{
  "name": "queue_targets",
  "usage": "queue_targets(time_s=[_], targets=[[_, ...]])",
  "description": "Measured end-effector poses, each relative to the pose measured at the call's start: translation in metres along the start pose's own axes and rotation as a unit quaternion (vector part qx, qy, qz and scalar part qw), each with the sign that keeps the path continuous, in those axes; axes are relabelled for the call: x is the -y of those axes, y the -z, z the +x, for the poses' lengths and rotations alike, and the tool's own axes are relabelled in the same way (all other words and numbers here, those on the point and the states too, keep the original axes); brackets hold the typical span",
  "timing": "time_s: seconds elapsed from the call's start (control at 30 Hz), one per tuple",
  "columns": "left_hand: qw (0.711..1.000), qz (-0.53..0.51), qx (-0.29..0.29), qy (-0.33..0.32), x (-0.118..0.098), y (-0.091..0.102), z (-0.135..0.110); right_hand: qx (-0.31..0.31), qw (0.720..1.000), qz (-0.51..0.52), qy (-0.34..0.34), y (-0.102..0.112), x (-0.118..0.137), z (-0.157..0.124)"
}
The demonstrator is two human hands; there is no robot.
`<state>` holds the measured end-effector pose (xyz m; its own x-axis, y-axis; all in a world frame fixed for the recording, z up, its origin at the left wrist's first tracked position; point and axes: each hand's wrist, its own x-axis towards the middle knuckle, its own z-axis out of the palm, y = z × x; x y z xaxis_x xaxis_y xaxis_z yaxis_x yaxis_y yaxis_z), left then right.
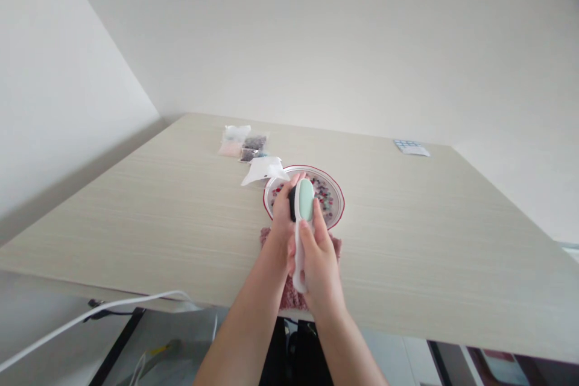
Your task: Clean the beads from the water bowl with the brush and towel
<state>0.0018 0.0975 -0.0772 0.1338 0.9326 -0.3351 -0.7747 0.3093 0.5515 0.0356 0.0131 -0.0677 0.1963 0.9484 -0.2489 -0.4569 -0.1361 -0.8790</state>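
Note:
My right hand is closed around the white handle of a brush. The brush has a mint-green oval back and a black, bristle-like side facing left. Against that black side rests my left hand, its fingers curled about the head; part of them is hidden. Both hands are over the near part of a round plate with a red rim. Small multicoloured beads lie scattered in the plate. A pink fluffy cloth lies under my wrists at the table's front edge.
A white, open packet touches the plate's left rim. Behind it lie clear bags of dark and pale pink bits. A flat blue-and-white packet is at the back right. A white cable runs along the front left edge.

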Motion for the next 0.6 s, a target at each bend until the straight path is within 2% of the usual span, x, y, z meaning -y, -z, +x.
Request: queue_targets(time_s=[0.13, 0.27, 0.4, 0.5, 0.6], targets=[[1.000, -0.001, -0.017, 0.002, 0.0009, -0.0003, 0.0009, -0.006, 1.000, 0.013, 0.008, 0.0015, 0.0018, 0.0001], [1.000, -0.009, -0.006, -0.003, 0.0020, -0.0008, 0.0021, 0.008, 1.000, -0.002, -0.008, 0.0048, -0.0006, -0.0028], [1.000, -0.018, -0.013, -0.001, 0.0036, -0.0023, -0.0008, 0.001, 1.000, 0.004, 0.007, 0.0074, -0.0016, 0.0003], [0.999, -0.025, 0.002, 0.024, 0.0049, 0.0009, 0.0009, -0.009, 1.000, 0.003, 0.004, 0.0072, -0.0023, 0.0001], [0.999, -0.019, 0.025, 0.028, 0.0055, 0.0060, 0.0065, 0.009, 1.000, -0.014, -0.004, 0.0053, -0.0036, -0.0045]])
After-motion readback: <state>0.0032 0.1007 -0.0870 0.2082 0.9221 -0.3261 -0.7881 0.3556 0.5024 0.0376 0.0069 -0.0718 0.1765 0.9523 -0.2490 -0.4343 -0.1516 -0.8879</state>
